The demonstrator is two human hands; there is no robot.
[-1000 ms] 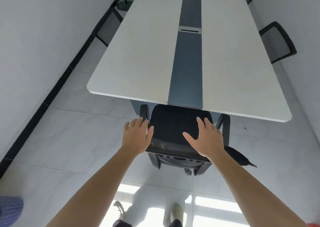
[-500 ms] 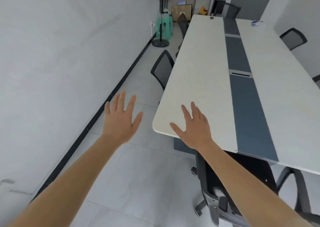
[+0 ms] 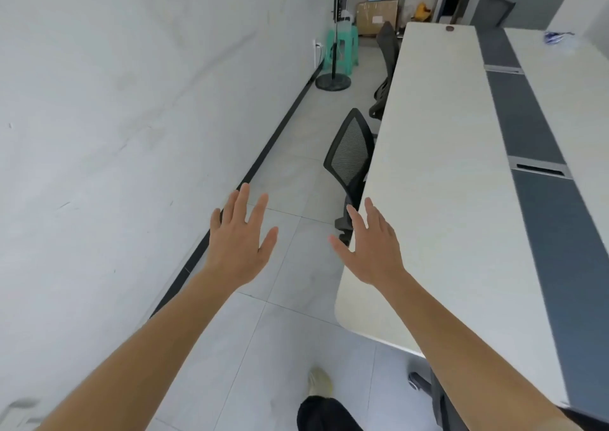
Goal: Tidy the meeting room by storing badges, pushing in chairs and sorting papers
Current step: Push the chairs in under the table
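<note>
Head view: a person walks the aisle between wall and long bench (image 3: pixel 438 200), left hand (image 3: pixel 239 244) and right hand (image 3: pixel 370 249) both spread wide and holding nothing. The nearest mesh chair (image 3: pixel 351 155) sits against the bench's left edge, angled and seemingly not fully tucked; a second chair (image 3: pixel 385 64) beyond looks likewise. A small blue item (image 3: pixel 555 36), possibly a badge, lies at the far end. Chairs and storing appear unfinished; no papers are visible.
</note>
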